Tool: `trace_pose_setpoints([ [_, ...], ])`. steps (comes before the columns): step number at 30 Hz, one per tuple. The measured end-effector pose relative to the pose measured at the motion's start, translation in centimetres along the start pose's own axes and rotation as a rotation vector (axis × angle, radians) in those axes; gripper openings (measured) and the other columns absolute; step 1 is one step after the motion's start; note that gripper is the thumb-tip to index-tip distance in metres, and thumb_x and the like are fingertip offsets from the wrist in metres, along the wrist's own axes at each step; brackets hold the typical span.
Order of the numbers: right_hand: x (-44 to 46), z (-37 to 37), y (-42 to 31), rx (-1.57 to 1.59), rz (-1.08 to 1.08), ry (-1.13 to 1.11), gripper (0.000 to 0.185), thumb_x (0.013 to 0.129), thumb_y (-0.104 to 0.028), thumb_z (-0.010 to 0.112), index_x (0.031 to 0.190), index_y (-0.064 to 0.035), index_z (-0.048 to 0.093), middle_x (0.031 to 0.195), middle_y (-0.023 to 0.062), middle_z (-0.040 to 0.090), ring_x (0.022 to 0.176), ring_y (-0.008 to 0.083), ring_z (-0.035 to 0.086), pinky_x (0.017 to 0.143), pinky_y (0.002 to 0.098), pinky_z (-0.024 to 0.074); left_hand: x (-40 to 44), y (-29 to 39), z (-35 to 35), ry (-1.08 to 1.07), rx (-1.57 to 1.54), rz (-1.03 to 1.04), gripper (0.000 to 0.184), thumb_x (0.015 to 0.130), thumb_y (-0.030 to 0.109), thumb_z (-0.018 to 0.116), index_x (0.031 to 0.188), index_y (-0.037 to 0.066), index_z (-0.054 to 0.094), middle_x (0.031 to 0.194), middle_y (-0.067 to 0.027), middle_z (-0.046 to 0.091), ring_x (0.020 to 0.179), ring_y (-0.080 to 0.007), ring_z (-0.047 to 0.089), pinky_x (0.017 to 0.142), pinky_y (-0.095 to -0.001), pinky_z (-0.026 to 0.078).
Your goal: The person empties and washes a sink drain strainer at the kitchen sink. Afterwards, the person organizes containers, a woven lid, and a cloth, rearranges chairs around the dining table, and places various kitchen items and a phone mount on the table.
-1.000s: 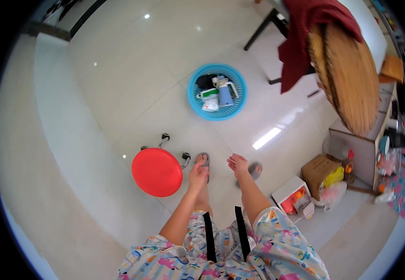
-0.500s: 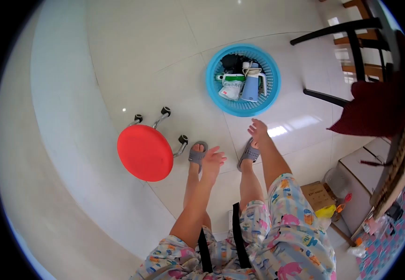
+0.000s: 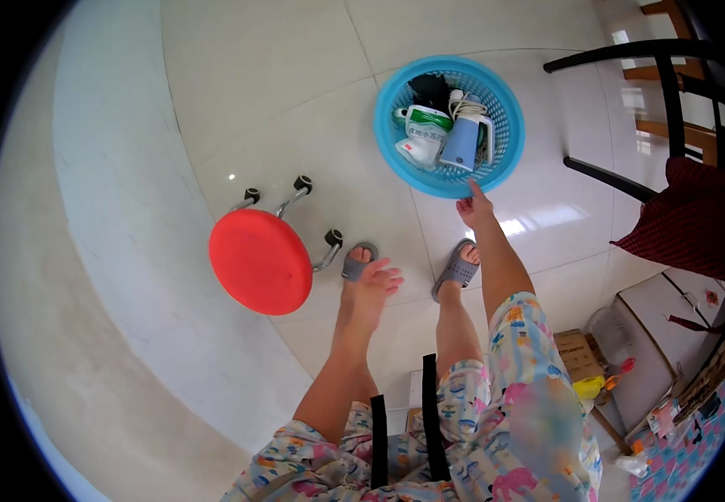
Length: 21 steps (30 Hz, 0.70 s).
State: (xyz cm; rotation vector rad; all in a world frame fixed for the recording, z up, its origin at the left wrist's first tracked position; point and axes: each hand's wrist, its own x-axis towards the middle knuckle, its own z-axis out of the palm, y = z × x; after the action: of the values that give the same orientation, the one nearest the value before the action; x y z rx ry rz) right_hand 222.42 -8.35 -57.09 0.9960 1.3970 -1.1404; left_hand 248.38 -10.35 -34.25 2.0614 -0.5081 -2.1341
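Basket [image 3: 393, 155] | holds white-green packet [image 3: 425, 136], blue-white appliance [image 3: 463, 140] | right hand [image 3: 474, 207] at rim

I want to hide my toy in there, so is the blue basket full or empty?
Partly full: the blue basket has a white and green packet and a blue jug inside.

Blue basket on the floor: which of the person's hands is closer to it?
The right. The right hand is at the near rim of the basket; the left hand is farther back, beside the stool.
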Motion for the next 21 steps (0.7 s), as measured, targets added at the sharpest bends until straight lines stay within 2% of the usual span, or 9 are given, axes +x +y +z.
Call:
trace_pose_setpoints([
  [2,-0.5,1.0,0.8,0.054,-0.029,-0.101,0.024,0.078,-0.013,0.066,0.098,-0.0110,0.052,0.074,0.0021,0.053,0.062,0.0151,0.054,0.067,0.0355,0.0531,-0.1,0.5,-0.5,0.008,-0.006,0.006,0.035,0.090,0.014,0.050,0.123,0.001,0.047,0.109,-0.0139,0.060,0.092,-0.0228,0.063,0.079,-0.0314,0.049],
  [3,-0.7,1.5,1.0,-0.017,-0.021,-0.025,0.021,0.079,-0.009,0.061,0.098,-0.0111,0.052,0.076,0.0034,0.055,0.059,0.0166,0.054,0.065,0.0360,0.0549,-0.2,0.7,-0.4,0.009,-0.010,0.012,0.035,0.090,0.014,0.050,0.123,0.001,0.047,0.110,-0.0142,0.060,0.093,-0.0232,0.062,0.080,-0.0318,0.048],
  [6,-2.4,1.7,1.8,0.027,0.051,-0.098,0.025,0.077,-0.006,0.060,0.101,-0.0101,0.052,0.079,0.0059,0.056,0.064,0.0190,0.056,0.068,0.0379,0.0558,-1.2,1.8,-0.1,0.024,0.002,0.025,0.036,0.089,0.018,0.051,0.121,0.000,0.048,0.108,-0.0156,0.060,0.091,-0.0248,0.063,0.080,-0.0326,0.048],
  [7,-3.9,1.9,2.1,0.044,-0.008,0.024,0.022,0.076,-0.005,0.060,0.097,-0.0062,0.051,0.087,0.0108,0.054,0.073,0.0235,0.056,0.068,0.0423,0.0547,-1.8,2.0,-0.1,0.015,0.014,0.023,0.036,0.089,0.017,0.051,0.121,0.000,0.048,0.108,-0.0157,0.060,0.091,-0.0245,0.063,0.080,-0.0326,0.049],
  [10,-7.9,0.4,3.9,0.083,-0.079,0.165,0.025,0.075,-0.002,0.059,0.098,-0.0044,0.051,0.090,0.0121,0.053,0.075,0.0256,0.056,0.067,0.0424,0.0547,-3.8,2.3,-0.5,-0.018,0.051,0.020,0.036,0.089,0.016,0.051,0.121,-0.001,0.048,0.108,-0.0158,0.059,0.090,-0.0237,0.063,0.079,-0.0325,0.049],
  [14,-9.9,-7.4,9.4,0.170,-0.204,0.146,0.021,0.074,0.000,0.059,0.094,-0.0038,0.052,0.085,0.0119,0.053,0.071,0.0256,0.054,0.058,0.0417,0.0523,-6.4,1.8,-1.7,-0.072,0.081,0.040,0.037,0.089,0.014,0.050,0.123,0.000,0.046,0.108,-0.0157,0.060,0.089,-0.0231,0.063,0.077,-0.0314,0.049],
  [16,-16.7,-9.1,10.3,0.165,-0.202,0.305,0.018,0.074,0.000,0.060,0.090,-0.0040,0.052,0.077,0.0098,0.052,0.066,0.0245,0.053,0.053,0.0401,0.0500,-8.2,2.2,-2.5,-0.093,0.113,0.064,0.038,0.089,0.014,0.050,0.124,0.001,0.045,0.108,-0.0155,0.059,0.089,-0.0226,0.063,0.076,-0.0309,0.049],
  [18,-18.2,-14.4,12.9,0.116,-0.103,0.280,0.018,0.071,-0.001,0.060,0.088,-0.0033,0.053,0.072,0.0083,0.052,0.061,0.0228,0.052,0.050,0.0376,0.0487,-10.6,2.7,-3.2,-0.096,0.158,0.077,0.038,0.090,0.016,0.050,0.124,0.000,0.045,0.108,-0.0154,0.058,0.089,-0.0216,0.062,0.076,-0.0309,0.049],
  [21,-26.9,-19.9,15.1,0.102,-0.179,0.234,0.020,0.068,0.001,0.058,0.087,-0.0011,0.054,0.073,0.0077,0.051,0.059,0.0208,0.053,0.045,0.0364,0.0449,-13.5,2.1,-4.8,-0.162,0.235,0.130,0.039,0.090,0.016,0.051,0.125,0.000,0.044,0.104,-0.0134,0.059,0.085,-0.0198,0.062,0.074,-0.0292,0.049],
])
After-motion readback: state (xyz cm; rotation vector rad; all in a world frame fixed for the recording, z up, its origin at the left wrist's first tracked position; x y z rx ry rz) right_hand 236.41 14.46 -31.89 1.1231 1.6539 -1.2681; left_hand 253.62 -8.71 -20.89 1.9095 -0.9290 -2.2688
